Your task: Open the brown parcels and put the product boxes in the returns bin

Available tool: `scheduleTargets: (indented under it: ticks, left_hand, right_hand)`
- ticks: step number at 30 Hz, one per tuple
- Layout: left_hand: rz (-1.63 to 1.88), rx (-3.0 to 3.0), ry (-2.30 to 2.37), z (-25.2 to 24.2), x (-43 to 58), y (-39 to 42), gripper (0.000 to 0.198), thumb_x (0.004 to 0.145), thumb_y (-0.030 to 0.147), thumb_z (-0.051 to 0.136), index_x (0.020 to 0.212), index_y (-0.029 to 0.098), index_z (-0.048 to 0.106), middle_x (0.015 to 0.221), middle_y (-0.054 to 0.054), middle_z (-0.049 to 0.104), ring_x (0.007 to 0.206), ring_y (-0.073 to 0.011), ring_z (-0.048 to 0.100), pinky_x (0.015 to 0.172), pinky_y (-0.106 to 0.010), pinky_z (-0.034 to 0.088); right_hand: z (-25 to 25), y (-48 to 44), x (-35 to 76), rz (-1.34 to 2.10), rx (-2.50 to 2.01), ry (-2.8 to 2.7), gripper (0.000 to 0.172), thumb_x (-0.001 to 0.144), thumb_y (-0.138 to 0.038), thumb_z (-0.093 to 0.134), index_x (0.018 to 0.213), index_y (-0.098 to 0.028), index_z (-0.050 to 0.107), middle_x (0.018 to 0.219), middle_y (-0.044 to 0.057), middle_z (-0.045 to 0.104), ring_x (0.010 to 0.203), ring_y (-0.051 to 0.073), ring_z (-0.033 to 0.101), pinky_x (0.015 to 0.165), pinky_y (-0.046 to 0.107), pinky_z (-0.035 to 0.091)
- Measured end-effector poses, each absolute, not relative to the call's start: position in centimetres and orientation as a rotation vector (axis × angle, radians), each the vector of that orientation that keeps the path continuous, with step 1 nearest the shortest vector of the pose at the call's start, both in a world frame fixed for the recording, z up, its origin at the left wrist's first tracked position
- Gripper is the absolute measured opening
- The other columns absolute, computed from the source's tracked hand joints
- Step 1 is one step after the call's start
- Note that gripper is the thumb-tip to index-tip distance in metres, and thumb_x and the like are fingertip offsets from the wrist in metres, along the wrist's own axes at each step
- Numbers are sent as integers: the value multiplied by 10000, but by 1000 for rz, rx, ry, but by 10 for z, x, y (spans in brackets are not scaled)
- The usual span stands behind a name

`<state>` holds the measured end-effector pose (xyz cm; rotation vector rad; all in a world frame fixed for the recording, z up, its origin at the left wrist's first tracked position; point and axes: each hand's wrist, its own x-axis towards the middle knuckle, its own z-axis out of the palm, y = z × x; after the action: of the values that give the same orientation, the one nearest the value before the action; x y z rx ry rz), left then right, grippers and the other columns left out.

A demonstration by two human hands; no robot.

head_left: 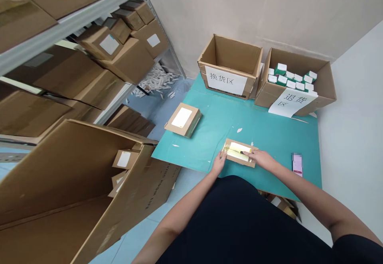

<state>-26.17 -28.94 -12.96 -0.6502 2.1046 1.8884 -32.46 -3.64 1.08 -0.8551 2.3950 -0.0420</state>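
Observation:
A small brown parcel (236, 152) with a pale label lies on the teal table (239, 120) near its front edge. My left hand (219, 162) grips the parcel's left end with its fingers curled on it. My right hand (261, 158) rests on the right side, closed on a thin yellow and black tool whose tip lies across the label (241, 149). A second, larger parcel (183, 119) with a white label sits at the table's left edge, apart from both hands.
Two open cartons stand at the table's back: an empty one (230, 66) with a paper sign, and one (295, 81) holding several green-white boxes. A phone (297, 164) lies at the right. A big open carton (74, 184) stands left of me, below shelves (89, 48) of boxes.

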Motion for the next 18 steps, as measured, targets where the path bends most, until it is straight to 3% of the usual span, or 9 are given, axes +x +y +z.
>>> scheduleTargets:
  ticks: [7, 11, 18]
  left_hand:
    - [1869, -606, 2129, -130, -262, -293, 520, 914, 537, 544, 1266, 168, 646, 1308, -126, 688, 1239, -294, 623, 1085, -402, 450]
    - [1816, -622, 2162, -129, -264, -293, 504, 915, 516, 532, 1243, 156, 657, 1267, -134, 706, 1210, -308, 637, 1072, -419, 459]
    - [1812, -597, 2167, -128, -264, -294, 486, 921, 509, 522, 1233, 164, 664, 1276, -124, 703, 1237, -301, 623, 1090, -407, 445]
  right_hand:
    - [8, -9, -311, -116, -768, 2440, 579, 970, -125, 394, 1481, -371, 508, 1165, 80, 707, 1043, 261, 639, 828, 303, 436]
    - [10, 6, -304, -110, -705, 2459, 570, 972, -138, 395, 1497, -337, 493, 1066, 83, 721, 968, 251, 646, 800, 299, 429]
    - [20, 40, -286, -39, -651, 2490, 653, 935, -77, 402, 1474, -436, 485, 1006, 49, 690, 891, 227, 643, 786, 298, 416]
